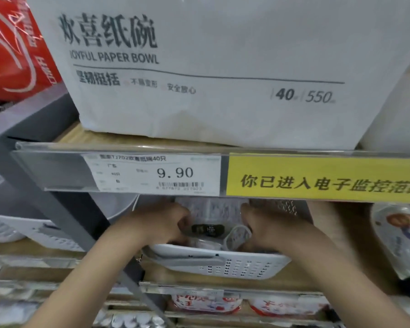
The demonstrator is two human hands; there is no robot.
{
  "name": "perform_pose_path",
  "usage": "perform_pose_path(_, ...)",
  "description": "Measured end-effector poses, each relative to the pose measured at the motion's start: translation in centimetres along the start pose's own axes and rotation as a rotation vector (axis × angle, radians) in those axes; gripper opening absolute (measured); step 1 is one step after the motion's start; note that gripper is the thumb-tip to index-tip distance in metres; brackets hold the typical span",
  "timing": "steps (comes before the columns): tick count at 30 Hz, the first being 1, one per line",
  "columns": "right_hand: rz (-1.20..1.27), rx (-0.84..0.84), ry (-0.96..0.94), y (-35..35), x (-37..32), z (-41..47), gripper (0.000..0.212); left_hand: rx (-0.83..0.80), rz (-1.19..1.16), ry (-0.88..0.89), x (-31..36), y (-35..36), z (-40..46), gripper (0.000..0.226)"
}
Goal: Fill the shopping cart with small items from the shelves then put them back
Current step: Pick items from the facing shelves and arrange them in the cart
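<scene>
Both forearms reach up from the bottom edge into the shelf bay under the price rail. Left hand (160, 222) has its fingers curled inward, gripping the left side of a clear-wrapped packet (211, 223) with a dark oval label. Right hand (268, 229) is curled the same way on the packet's right side, fingers clamped around its edge next to a clear plastic loop; fingertips are hidden behind the wrap. Packet sits just above a white perforated basket (223, 262), partly inside its rim; cannot tell if it rests on the basket's contents or is lifted. Basket stands on the wooden shelf board (294, 278), tilted slightly toward the camera.

Price rail (57, 174) runs across just above the hands, holding a white price tag (152, 172) reading 9.90 and a yellow strip (324, 177) with black Chinese text. On the shelf above sits a large white pack (223, 67) printed JOYFUL PAPER BOWL, 40 and 550. Red plastic-wrapped pack (14, 43) is just beside it at far left. Grey upright post (64, 218) slants down past the left forearm. White baskets (10, 230) stacked at left. Red-and-white packets (206, 303) line the shelf below.
</scene>
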State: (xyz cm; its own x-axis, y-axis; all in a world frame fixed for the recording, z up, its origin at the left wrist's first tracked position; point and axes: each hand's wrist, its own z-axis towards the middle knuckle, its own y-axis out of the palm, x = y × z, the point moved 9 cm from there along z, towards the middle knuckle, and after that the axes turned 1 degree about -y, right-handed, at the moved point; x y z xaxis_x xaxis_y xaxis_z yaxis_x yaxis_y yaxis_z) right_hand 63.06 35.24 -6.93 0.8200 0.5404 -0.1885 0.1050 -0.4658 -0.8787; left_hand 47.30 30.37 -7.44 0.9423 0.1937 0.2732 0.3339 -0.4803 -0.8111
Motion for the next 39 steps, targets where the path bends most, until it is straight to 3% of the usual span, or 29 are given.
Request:
perform_pose_path(3, -0.021, -0.021, -0.006, 0.4, 0.0, 0.4, 0.066, -0.092, 0.069, -0.035, -0.2, 1.0, 0.2, 0.033)
perform_pose_path(8, 0.12, -0.038, -0.099, 0.7, -0.6, 0.5, 0.049, -0.175, 0.152, -0.068, -0.1, 2.0, 0.3, 0.038)
perform_pose_path(15, 0.24, -0.142, -0.21, 1.1, -1.7, 0.1, 0.061, -0.147, 0.18, -0.08, 0.0, 2.0, 0.4, 0.028)
perform_pose_path(25, -0.035, -0.349, -0.128, 2.3, -0.1, -0.3, 0.087, -0.049, 0.152, -0.006, 0.5, 1.0, 0.7, 0.017)
perform_pose_path(28, 0.013, -0.314, -0.139, 2.3, -0.2, -0.1, 0.072, 0.017, 0.094, 0.034, 0.8, 0.2, 0.8, 0.01)
perform_pose_path(32, 0.128, -0.29, -0.174, 1.5, -0.6, -0.8, 0.085, 0.065, -0.016, 0.121, 1.6, -1.0, 0.3, 0.012)
perform_pose_path(34, 0.236, -0.235, -0.205, 0.4, -0.8, -1.4, 0.079, 0.146, -0.052, 0.134, 1.6, -2.3, -0.4, 0.007)
perform_pose_path(39, 0.376, -0.007, -0.239, -2.6, 0.2, -2.5, 0.03, 0.407, -0.2, 0.208, 1.9, -5.4, -3.6, 0.02)
